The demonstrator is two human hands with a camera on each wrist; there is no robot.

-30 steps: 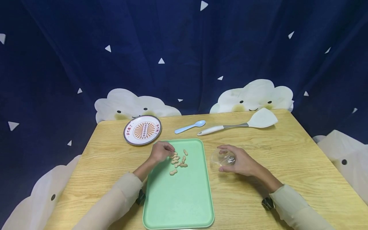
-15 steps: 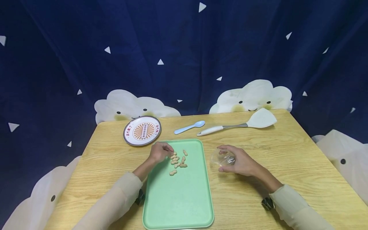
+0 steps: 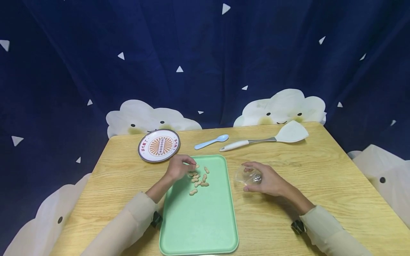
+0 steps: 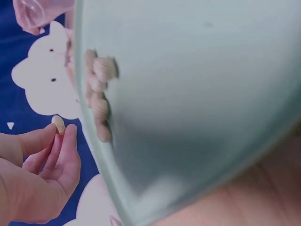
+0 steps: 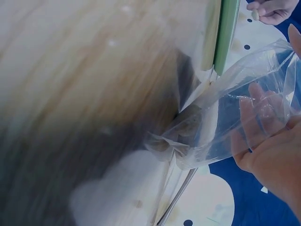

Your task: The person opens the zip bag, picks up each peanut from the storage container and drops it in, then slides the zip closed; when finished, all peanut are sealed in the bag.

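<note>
My left hand (image 3: 180, 168) pinches a peanut (image 4: 58, 124) between thumb and fingertips, just above the far part of the green tray (image 3: 200, 220). Below it on the tray lie several more peanuts (image 3: 204, 184) in a loose cluster, also visible as a blurred row of peanuts (image 4: 100, 110) in the left wrist view. To the right of the tray, my right hand (image 3: 269, 179) holds a clear plastic bag (image 5: 254, 94), thumb and fingers spread about its mouth. Greyish shapes show low in the bag, too blurred to name.
Behind the tray lie a round white plate (image 3: 159, 145) with a dark rim, a light blue spoon (image 3: 211, 141) and a white-headed spatula (image 3: 291, 132). They rest along the far side of the wooden table (image 3: 320, 170), with a dark blue curtain (image 3: 205, 53) beyond.
My left hand has lifted slightly from the cluster and moved a little to the right, with a peanut now showing at its fingertips. The right hand and bag stay in place.
</note>
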